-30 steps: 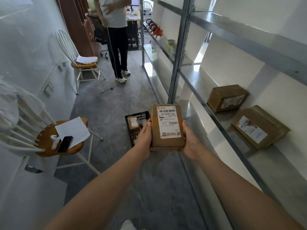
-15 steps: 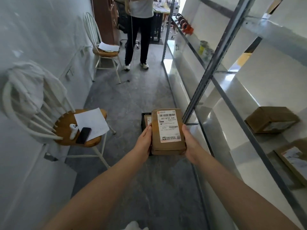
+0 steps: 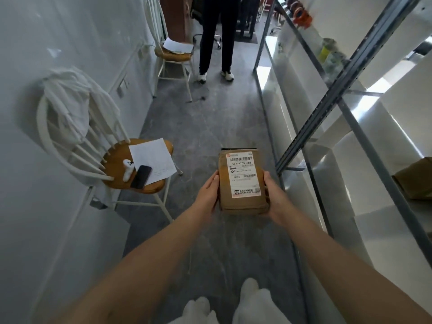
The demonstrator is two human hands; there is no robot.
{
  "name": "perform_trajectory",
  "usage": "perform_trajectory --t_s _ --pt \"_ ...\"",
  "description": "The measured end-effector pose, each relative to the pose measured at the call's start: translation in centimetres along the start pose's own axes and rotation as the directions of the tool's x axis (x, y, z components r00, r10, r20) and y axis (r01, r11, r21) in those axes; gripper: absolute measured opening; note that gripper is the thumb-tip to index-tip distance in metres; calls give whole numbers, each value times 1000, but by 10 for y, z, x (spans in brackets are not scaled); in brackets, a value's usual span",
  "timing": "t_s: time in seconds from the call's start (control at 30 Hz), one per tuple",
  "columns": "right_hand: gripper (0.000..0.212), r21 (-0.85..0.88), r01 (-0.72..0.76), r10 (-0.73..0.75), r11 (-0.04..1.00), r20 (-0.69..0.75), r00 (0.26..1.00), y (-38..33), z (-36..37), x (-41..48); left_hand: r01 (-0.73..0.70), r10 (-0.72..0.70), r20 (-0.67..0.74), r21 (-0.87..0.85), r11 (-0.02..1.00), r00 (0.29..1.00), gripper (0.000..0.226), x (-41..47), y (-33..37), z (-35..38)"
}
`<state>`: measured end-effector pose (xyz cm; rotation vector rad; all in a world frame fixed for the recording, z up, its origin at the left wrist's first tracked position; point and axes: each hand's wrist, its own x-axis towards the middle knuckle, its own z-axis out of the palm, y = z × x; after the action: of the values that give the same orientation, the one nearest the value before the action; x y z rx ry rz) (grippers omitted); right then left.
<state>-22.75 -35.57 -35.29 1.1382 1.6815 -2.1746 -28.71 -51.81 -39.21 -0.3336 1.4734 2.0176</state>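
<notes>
The left hand (image 3: 208, 190) and the right hand (image 3: 274, 195) are clamped on the long sides of a brown parcel (image 3: 243, 202), one on each side. The thumbs lie along its upper edges and the fingers are tucked out of sight beneath. The parcel is held level in the air, out in the aisle just left of the metal rack (image 3: 339, 90), with its white label (image 3: 243, 174) facing up.

I'd judge the picking-up done and the label being read. Setting the parcel on a shelf is still to come, since it is off the rack and touches nothing but the hands.

A dark rim, probably a basket (image 3: 238, 149), peeps out on the floor past the parcel's far end, close by the rack's foot. Its contents are hidden. One brown box (image 3: 418, 176) sits on the rack's shelf, deep in at the right edge.

Across the aisle from the rack stands a chair (image 3: 112, 160) with a sheet of paper (image 3: 153, 160), a dark phone (image 3: 141, 177) and a small white gadget (image 3: 128, 170) on its seat, and white cloth (image 3: 70, 101) draped over its back. A second chair (image 3: 173, 54) stands farther along that side. Another person (image 3: 217, 36) stands mid-aisle near the rack's far end.

The way to the near shelves looks open, apart from the slanting upright post.
</notes>
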Motion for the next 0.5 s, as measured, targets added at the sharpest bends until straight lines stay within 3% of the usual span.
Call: perform_trajectory --t_s 0.27,0.5 --pt "54 -29 -3 4 1000 34 999 -32 -3 26 -91 96 -77 65 994 992 41 11 34 22" --pt "46 32 35 -40 999 166 985 -72 -31 48 -135 153 -132 136 981 979 41 22 55 60"
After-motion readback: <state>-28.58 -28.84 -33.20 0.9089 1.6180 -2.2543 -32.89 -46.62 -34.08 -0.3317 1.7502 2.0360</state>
